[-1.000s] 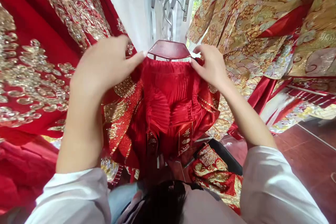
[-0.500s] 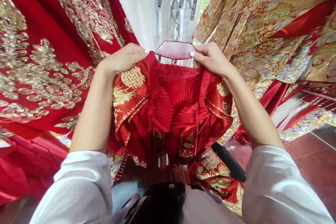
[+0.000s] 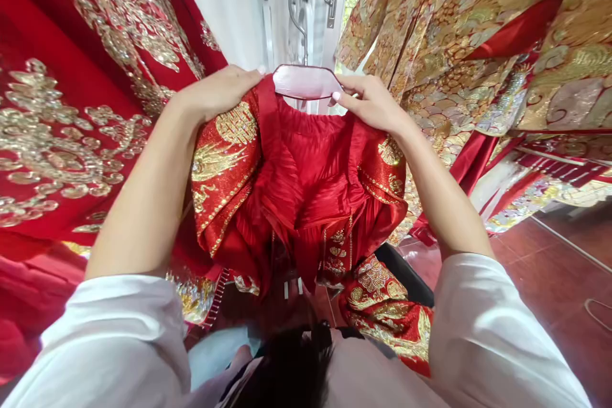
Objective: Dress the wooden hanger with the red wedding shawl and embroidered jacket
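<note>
A red pleated skirt (image 3: 306, 178) with gold embroidered panels hangs from a pink hanger (image 3: 306, 81) whose metal hook goes up to a rail. My left hand (image 3: 217, 92) grips the skirt's waistband at the hanger's left end, fingers closed over the cloth. My right hand (image 3: 370, 102) pinches the waistband at the hanger's right end. Both arms wear white sleeves. The skirt's folds droop between my forearms.
A red garment with gold and silver embroidery (image 3: 71, 127) hangs close on the left. A gold brocade robe (image 3: 478, 44) hangs on the right. More red and gold cloth (image 3: 387, 312) lies low by a dark seat. Red tiled floor (image 3: 564, 280) shows at the right.
My left hand dropped from hovering over the skirt and closed on the waistband's left side. The gold panel on the left now shows, and the hands spread the waistband along the hanger.
</note>
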`<state>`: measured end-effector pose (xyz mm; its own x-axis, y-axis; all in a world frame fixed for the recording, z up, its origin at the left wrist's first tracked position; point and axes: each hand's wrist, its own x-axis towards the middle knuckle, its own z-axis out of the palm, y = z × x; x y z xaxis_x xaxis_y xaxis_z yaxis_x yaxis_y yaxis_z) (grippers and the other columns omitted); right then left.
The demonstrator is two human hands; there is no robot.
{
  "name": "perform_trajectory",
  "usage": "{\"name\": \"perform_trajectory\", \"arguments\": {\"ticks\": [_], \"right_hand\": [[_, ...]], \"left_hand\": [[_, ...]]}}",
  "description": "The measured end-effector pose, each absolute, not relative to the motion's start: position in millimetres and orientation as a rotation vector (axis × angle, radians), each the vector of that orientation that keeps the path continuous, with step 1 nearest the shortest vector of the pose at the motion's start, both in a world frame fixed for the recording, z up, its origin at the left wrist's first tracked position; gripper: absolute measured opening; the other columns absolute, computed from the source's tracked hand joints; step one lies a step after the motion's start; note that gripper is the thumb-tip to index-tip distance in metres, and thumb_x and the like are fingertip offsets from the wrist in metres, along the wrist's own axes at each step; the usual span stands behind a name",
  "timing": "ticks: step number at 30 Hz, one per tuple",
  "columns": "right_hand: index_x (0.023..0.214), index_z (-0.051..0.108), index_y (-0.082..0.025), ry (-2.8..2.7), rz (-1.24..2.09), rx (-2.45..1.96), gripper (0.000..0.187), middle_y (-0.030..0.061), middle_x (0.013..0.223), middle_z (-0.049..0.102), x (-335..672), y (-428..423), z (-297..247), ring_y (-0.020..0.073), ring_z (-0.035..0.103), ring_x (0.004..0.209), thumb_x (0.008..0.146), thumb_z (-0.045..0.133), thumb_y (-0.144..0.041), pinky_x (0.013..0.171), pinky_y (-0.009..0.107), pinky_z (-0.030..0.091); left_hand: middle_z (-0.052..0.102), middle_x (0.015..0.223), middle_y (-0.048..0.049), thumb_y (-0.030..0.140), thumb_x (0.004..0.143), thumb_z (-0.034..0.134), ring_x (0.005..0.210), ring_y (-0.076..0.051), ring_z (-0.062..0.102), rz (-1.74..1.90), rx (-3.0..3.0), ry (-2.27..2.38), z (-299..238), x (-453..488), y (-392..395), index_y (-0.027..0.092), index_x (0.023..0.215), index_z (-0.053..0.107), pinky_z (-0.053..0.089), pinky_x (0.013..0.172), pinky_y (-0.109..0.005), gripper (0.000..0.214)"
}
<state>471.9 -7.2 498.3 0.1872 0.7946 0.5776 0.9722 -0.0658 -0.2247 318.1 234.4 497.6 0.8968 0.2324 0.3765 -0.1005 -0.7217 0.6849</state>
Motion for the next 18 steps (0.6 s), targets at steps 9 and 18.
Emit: {"name": "perform_trajectory", "arguments": {"ticks": [9, 18], "right_hand": [[0.098, 0.066, -0.017, -1.445, -0.687, -1.996, 0.054, 0.0085, 0.089, 0.068, 472, -59, 467, 0.024, 0.061, 0.086, 0.091, 0.033, -0.059, 0.078, 0.034, 0.043], [0.053, 0.045, -0.019, -1.521, -0.024, -1.834, 0.061, -0.0024, 0.05, 0.039, 513, -44, 490, 0.0097, 0.035, 0.05, 0.075, 0.044, -0.077, 0.049, 0.025, 0.031]], "left_hand": [[0.027, 0.05, 0.0058, 0.04, 0.093, 0.036, 0.05, -0.005, 0.025, 1.056, 2.745, 0.041, 468, 286, 244, 0.017, 0.053, 0.028, 0.023, 0.054, -0.021, 0.046], [0.062, 0.061, -0.0069, 0.071, 0.082, 0.041, 0.054, -0.013, 0.055, 0.38, 2.181, 0.144, 470, 293, 262, 0.009, 0.073, 0.059, 0.048, 0.058, -0.03, 0.065]]}}
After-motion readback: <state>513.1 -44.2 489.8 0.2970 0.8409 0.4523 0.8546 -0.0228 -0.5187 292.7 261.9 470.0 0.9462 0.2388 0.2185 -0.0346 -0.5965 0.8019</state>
